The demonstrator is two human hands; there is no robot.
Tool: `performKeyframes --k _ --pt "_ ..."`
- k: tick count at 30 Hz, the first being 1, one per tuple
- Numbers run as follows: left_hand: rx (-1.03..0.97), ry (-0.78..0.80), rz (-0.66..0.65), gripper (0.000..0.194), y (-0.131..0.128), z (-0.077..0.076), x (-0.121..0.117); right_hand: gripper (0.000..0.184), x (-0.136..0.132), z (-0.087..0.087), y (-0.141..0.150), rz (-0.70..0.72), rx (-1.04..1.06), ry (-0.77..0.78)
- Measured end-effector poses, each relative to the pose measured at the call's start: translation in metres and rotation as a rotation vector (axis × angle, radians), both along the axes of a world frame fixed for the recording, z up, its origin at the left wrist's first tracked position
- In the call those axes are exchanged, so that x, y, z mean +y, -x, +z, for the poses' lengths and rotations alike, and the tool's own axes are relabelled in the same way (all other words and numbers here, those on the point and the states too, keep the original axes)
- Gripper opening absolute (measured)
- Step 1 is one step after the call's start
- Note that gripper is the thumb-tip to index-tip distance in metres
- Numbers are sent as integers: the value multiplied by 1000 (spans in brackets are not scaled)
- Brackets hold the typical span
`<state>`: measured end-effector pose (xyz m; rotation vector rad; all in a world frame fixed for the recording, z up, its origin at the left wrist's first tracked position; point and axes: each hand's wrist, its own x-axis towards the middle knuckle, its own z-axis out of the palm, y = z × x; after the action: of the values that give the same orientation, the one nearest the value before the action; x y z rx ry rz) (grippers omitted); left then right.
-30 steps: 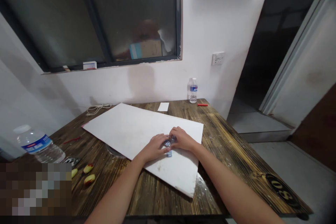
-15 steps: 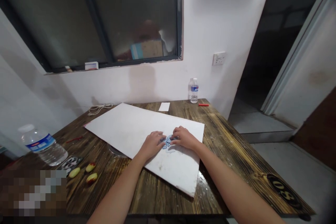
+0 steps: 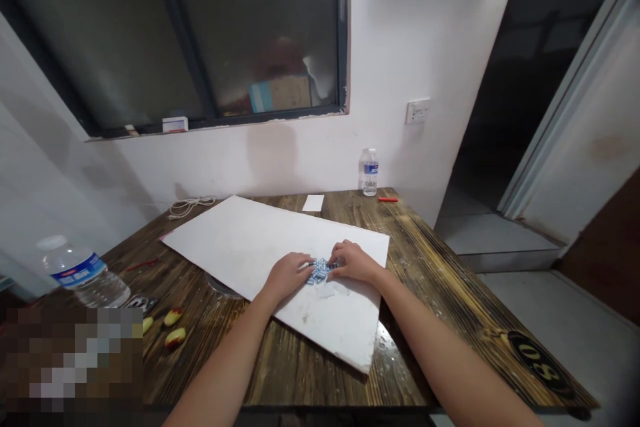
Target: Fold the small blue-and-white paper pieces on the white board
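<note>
A small heap of blue-and-white pieces, too small to name for certain, lies on the white board. My left hand rests at the heap's left side, palm down, fingers bent and thumb apart from them. From the right, my right hand cups the heap, its fingers curved and its thumb spread below. Both sets of fingertips touch or nearly touch the outer pieces. Just below the heap, pale flat scraps lie on the board.
Left on the wooden table are a large water bottle and several yellow-and-red fruits. Along the back are a coiled white cable, a white card, a small bottle and a red stick-like object.
The blue-and-white pieces have shifted, and more of the heap shows between my hands. My left hand has moved slightly left; my right hand stays nearly in place.
</note>
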<state>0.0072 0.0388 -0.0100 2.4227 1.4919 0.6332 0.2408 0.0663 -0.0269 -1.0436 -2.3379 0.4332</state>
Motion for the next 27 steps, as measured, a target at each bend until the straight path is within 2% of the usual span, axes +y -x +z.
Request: performKeyframes --k 4,7,14,19,23,27 --pt "-32 65 -186 34 -4 -1 -3 37 -2 2 2 117 -8 -2" --pt "-32 91 -262 37 -6 0 -4 41 -3 1 5 98 -23 -16" --pt "-70 84 -344 37 -7 7 -8 26 -4 -6 12 -39 -10 -38" --pt "-63 92 -404 40 -9 14 -13 20 -7 -5 14 -120 -23 -52" --pt "-47 90 -425 44 -9 15 -12 23 -7 -4 13 -122 12 -48" --pt "-23 56 -387 42 -7 10 -8 19 -4 -5 11 -85 41 -15"
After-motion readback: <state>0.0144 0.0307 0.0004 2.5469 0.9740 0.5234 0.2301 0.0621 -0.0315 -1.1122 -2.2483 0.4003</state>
